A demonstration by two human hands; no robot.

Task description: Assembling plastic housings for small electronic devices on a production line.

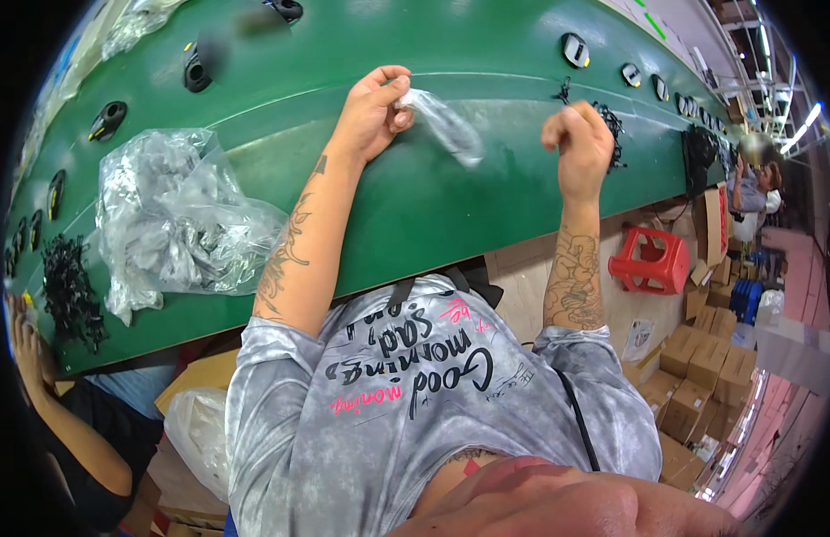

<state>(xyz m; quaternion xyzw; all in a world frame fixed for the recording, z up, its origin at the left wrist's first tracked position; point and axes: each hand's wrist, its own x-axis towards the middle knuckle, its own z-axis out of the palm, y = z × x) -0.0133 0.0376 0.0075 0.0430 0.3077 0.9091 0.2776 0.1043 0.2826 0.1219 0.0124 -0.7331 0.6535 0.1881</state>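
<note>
My left hand (376, 112) pinches one end of a small clear plastic bag (449, 132), which trails to the right and is smeared by motion. Whether anything lies inside the bag I cannot tell. To the right my right hand (578, 148) is raised over the green table, its fingers curled in; what they hold, if anything, is hidden. Close behind it are a small black cable (564, 88) and a pile of black cables (615, 134), partly covered by the hand. A large heap of clear plastic bags (187, 224) lies left of my left forearm.
Black rounded devices (108, 121) are spaced along the green table's (415, 210) far left side, and pale-faced ones (575, 50) at far right. More black cables (70, 291) lie beside a co-worker's hand (28, 345). A red stool (649, 259) and cardboard boxes (692, 353) stand right.
</note>
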